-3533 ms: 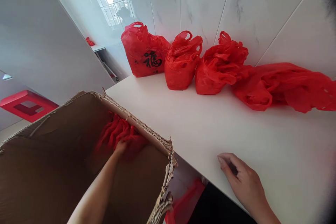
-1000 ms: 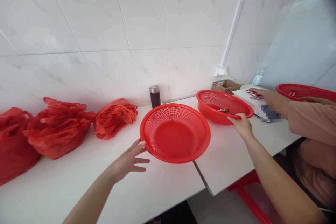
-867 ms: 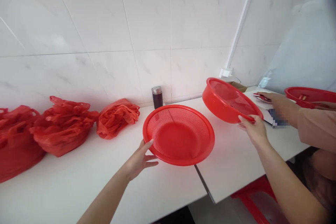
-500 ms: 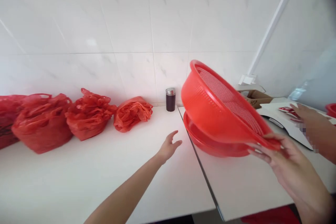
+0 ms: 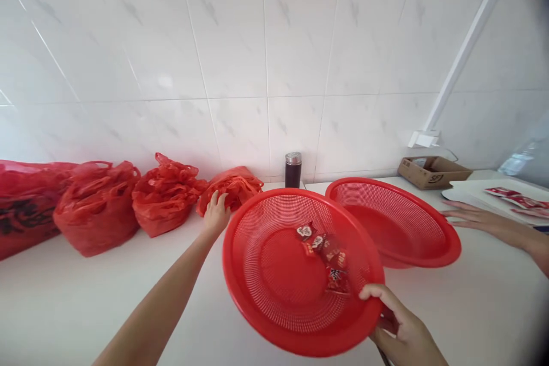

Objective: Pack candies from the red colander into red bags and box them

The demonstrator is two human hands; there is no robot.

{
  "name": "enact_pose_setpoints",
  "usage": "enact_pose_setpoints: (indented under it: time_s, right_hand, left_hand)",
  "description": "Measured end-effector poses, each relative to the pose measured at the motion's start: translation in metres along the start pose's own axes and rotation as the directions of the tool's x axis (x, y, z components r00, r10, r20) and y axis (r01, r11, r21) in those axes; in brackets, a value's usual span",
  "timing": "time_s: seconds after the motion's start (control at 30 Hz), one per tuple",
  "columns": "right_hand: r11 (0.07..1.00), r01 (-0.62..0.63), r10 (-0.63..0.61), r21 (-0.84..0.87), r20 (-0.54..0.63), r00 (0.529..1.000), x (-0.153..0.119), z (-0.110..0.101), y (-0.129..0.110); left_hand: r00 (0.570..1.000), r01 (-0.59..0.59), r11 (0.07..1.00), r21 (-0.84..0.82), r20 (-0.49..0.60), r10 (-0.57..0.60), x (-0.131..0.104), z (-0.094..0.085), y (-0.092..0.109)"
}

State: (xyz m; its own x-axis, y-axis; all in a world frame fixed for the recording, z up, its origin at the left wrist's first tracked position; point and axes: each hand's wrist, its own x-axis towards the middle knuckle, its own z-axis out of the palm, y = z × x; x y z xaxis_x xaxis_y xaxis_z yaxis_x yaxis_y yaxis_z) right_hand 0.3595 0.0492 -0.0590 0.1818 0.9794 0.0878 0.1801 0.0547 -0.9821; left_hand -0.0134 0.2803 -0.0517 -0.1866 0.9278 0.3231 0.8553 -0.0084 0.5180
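Note:
A red mesh basket [image 5: 283,266] is tilted toward the camera over the white table, with several small wrapped packets [image 5: 337,280] on the right side of its inside. My right hand [image 5: 401,326] grips its lower right rim, thumb on top and fingers beneath. My left hand [image 5: 217,214] has its fingers apart and holds nothing; it is beside the basket's upper left rim, in front of a crumpled red plastic bag [image 5: 240,183]. Behind and to the right is a second red basket [image 5: 386,229], with nothing visible inside.
Several red plastic bags [image 5: 96,211] line the wall at left. A dark flask [image 5: 293,171] stands behind the baskets. At right are a cardboard box [image 5: 435,177], red packets on a white surface [image 5: 472,191], and another person's hand [image 5: 484,220] near the second basket.
The held basket has moved left, off the second basket, and tipped so its inside with packets shows. My left hand is now nearer the crumpled bag. The other person's hand has left the red packets.

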Motion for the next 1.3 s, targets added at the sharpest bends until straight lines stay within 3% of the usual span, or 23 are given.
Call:
enact_pose_setpoints:
  time_s: [0.13, 0.3, 0.43, 0.57, 0.67, 0.73, 0.8, 0.9, 0.97, 1.03, 1.13, 1.17, 1.2, 1.3]
  right_hand:
    - [0.980, 0.065, -0.090, -0.188, -0.132, 0.987, 0.007, 0.008, 0.010]
    - [0.976, 0.024, -0.088, -0.216, -0.295, 0.952, 0.016, 0.032, 0.029]
    - [0.993, -0.048, 0.000, -0.109, -0.397, 0.918, 0.016, 0.053, 0.033]
    - [0.996, 0.007, 0.036, 0.087, -0.488, 0.872, -0.001, 0.077, 0.042]
    - [0.992, 0.038, 0.014, 0.124, -0.399, 0.917, -0.024, 0.103, 0.051]
    - [0.997, 0.040, -0.026, 0.061, -0.212, 0.977, -0.036, 0.121, 0.049]
    - [0.995, 0.095, -0.095, 0.003, 0.012, 0.995, -0.041, 0.137, 0.036]
    - [0.976, 0.218, -0.206, -0.019, 0.266, 0.942, -0.029, 0.158, -0.001]
    - [0.972, 0.234, -0.208, -0.037, 0.342, 0.916, -0.008, 0.172, -0.024]
    - [0.966, 0.253, -0.220, -0.053, 0.346, 0.912, 0.018, 0.190, -0.034]
    - [0.962, 0.261, -0.226, -0.073, 0.318, 0.921, 0.052, 0.218, -0.019]
    - [0.970, 0.235, -0.201, -0.070, 0.319, 0.926, 0.059, 0.226, -0.009]
    - [0.977, 0.205, -0.173, -0.066, 0.322, 0.931, 0.063, 0.231, 0.002]
    - [0.985, 0.157, -0.129, -0.066, 0.318, 0.939, 0.056, 0.229, 0.029]
  left_hand:
    - [0.993, 0.091, 0.991, -0.094, -0.065, -0.098, 0.025, 0.000, -0.023]
    - [0.985, 0.140, 0.913, -0.384, -0.041, -0.169, 0.049, -0.013, -0.029]
    - [0.972, 0.065, 0.698, -0.713, -0.112, -0.205, 0.053, -0.041, -0.022]
    - [0.963, -0.044, 0.400, -0.915, -0.146, -0.228, 0.031, -0.069, -0.022]
    - [0.968, -0.058, 0.271, -0.961, -0.120, -0.220, 0.007, -0.075, -0.029]
    - [0.976, -0.029, 0.243, -0.970, -0.080, -0.202, -0.010, -0.069, -0.033]
    - [0.988, 0.027, 0.259, -0.966, -0.014, -0.155, -0.029, -0.059, -0.034]
    - [0.993, 0.118, 0.353, -0.928, 0.108, -0.047, -0.066, -0.047, -0.027]
    - [0.985, 0.150, 0.424, -0.893, 0.174, 0.019, -0.094, -0.045, -0.020]
    - [0.960, 0.161, 0.515, -0.842, 0.255, 0.116, -0.120, -0.047, -0.012]
    - [0.860, 0.085, 0.720, -0.689, 0.416, 0.296, -0.144, -0.051, -0.010]
    - [0.850, 0.024, 0.787, -0.616, 0.426, 0.308, -0.147, -0.051, -0.013]
    - [0.871, -0.032, 0.839, -0.542, 0.397, 0.290, -0.147, -0.049, -0.016]
    - [0.969, -0.102, 0.925, -0.366, 0.173, 0.175, -0.132, -0.040, -0.033]
